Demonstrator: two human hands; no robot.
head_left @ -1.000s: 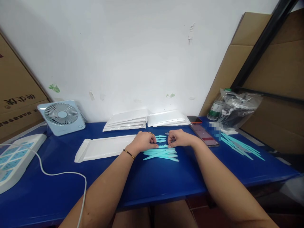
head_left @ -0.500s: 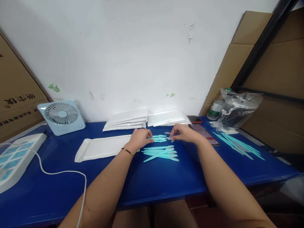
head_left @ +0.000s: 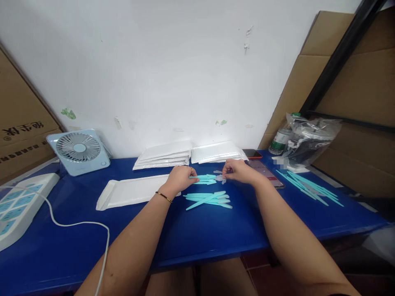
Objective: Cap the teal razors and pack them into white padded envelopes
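step: gathering teal sticks [head_left: 206,179] | left hand [head_left: 180,177] + right hand [head_left: 239,171] fingers pinched on bundle ends | next likely: align ends, keep grip

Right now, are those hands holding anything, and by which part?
The left hand pinches one end of a teal stick bundle; the right hand pinches the other end.

Both forearms reach forward and angle inward, so the hands sit near each other without touching. The left hand [head_left: 180,177] lies knuckles up, fingers curled, thumb and forefinger pinched toward the right. The right hand [head_left: 239,171] mirrors it, fingertips pinched toward the left.
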